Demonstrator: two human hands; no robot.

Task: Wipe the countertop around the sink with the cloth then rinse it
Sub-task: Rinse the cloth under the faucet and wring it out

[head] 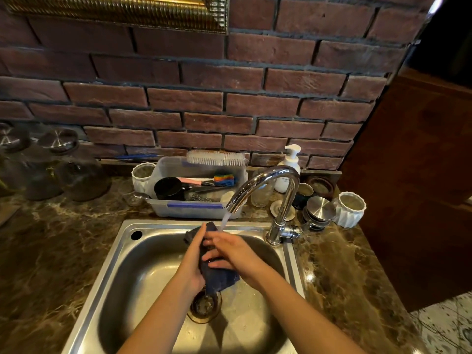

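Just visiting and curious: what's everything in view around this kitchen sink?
cloth: 1, dark blue, over the sink under running water
sink: 1, stainless steel, set in the countertop
faucet: 1, chrome, sink's right rear corner
countertop: 1, brown marble, around the sink
plastic tub: 1, clear, behind the sink, holding utensils
scrub brush: 1, white, on the tub's rear rim
soap pump bottle: 1, white, behind the faucet
ribbed cups: 2, white, left of tub and far right
left hand: 1, flat against the cloth
right hand: 1, fingers wrapped over the cloth

Right hand (232, 254) grips cloth (220, 277) against flat left hand (192, 261), under running faucet (268, 178).
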